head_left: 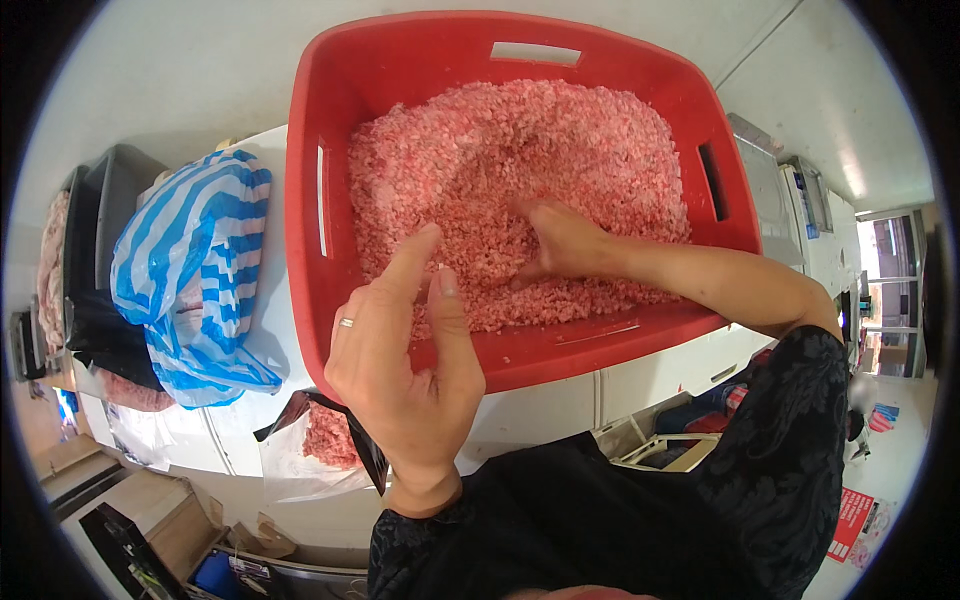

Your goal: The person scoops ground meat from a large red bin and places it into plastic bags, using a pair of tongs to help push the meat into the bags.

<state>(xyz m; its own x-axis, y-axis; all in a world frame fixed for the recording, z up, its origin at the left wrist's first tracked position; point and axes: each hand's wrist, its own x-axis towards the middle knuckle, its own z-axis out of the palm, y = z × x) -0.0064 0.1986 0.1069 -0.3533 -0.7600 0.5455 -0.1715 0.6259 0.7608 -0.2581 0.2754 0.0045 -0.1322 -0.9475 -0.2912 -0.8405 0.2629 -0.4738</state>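
Note:
A large red plastic tub (525, 360) with handle slots stands before me, heaped with coarse ground meat (600, 135). The fingers of my right hand (562, 240) are sunk into the middle of the meat, so I cannot tell whether they are closed around any. Over the tub's near left corner hovers my left hand (405, 352), wearing a ring. Its thumb and index finger are spread, with nothing held between them.
A blue-and-white striped plastic bag (199, 277) sits left of the tub, beside grey bins (124, 195). Below the tub's near left corner, a clear plastic bag (300, 472) holds more ground meat (330, 435). A cream crate (667, 451) lies under the counter.

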